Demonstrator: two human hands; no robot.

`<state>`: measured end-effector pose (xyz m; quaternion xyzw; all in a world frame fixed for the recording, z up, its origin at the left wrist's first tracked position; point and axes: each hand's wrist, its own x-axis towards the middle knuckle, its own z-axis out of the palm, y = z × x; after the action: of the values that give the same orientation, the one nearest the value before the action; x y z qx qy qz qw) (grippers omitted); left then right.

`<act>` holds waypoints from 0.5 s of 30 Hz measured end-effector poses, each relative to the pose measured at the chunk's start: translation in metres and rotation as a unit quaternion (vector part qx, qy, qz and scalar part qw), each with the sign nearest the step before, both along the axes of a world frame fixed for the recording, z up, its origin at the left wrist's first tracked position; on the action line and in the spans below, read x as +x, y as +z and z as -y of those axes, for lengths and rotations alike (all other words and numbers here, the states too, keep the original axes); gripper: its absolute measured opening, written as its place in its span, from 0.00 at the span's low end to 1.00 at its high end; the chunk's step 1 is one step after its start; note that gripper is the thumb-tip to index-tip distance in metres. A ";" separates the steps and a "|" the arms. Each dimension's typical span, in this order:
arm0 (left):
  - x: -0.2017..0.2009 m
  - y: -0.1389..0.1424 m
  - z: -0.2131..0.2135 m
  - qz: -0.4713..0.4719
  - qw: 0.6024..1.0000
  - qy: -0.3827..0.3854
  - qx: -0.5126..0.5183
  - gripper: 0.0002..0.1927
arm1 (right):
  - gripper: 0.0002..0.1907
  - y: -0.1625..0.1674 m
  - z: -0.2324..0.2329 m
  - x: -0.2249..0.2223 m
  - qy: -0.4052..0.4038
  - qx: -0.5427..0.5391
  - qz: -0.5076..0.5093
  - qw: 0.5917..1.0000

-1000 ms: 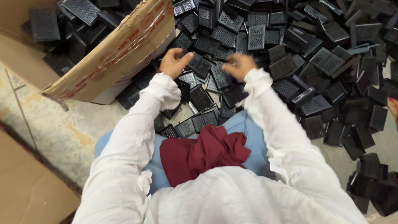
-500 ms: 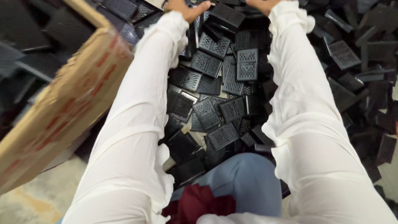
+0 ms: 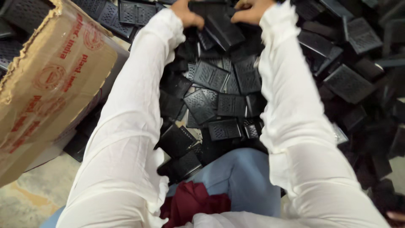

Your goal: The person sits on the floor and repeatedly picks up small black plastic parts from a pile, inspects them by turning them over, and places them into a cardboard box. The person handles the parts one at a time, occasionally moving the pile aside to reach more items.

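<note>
Both my arms in white sleeves reach forward over a heap of black perforated plastic plates (image 3: 211,99) on the floor. At the top edge my left hand (image 3: 185,14) and my right hand (image 3: 251,10) rest on the pile, fingers curled around a black plate (image 3: 223,27) between them. The fingertips are partly cut off by the frame edge, so how tightly they grip is unclear.
A torn brown cardboard box (image 3: 46,84) with red print leans at the left, with more black plates behind it. More black plates (image 3: 354,80) cover the floor at the right. My blue-clad knee (image 3: 240,177) and a dark red cloth (image 3: 192,204) lie below.
My arms have stretched farther forward into the pile and the view has closed in on them. Both hands have come together on one black plate at the top.
</note>
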<state>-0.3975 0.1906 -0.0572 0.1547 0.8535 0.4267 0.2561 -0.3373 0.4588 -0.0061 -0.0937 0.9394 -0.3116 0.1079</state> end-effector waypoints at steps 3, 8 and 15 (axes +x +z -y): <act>0.032 -0.015 0.004 0.049 0.992 0.010 0.115 0.40 | 0.23 -0.023 0.005 0.048 -0.026 -0.195 0.006 0.980; 0.079 -0.006 0.016 0.030 0.989 -0.060 0.131 0.32 | 0.24 -0.044 0.048 0.130 -0.099 -0.335 -0.089 0.933; 0.202 0.057 0.052 -0.170 0.966 -0.124 0.148 0.29 | 0.24 -0.005 0.081 0.263 -0.127 -0.305 -0.182 0.926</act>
<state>-0.1950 0.1384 -0.0004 0.3657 0.7863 0.4802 0.1320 -0.0747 0.3776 -0.0107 -0.0566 0.8065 -0.5718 -0.1393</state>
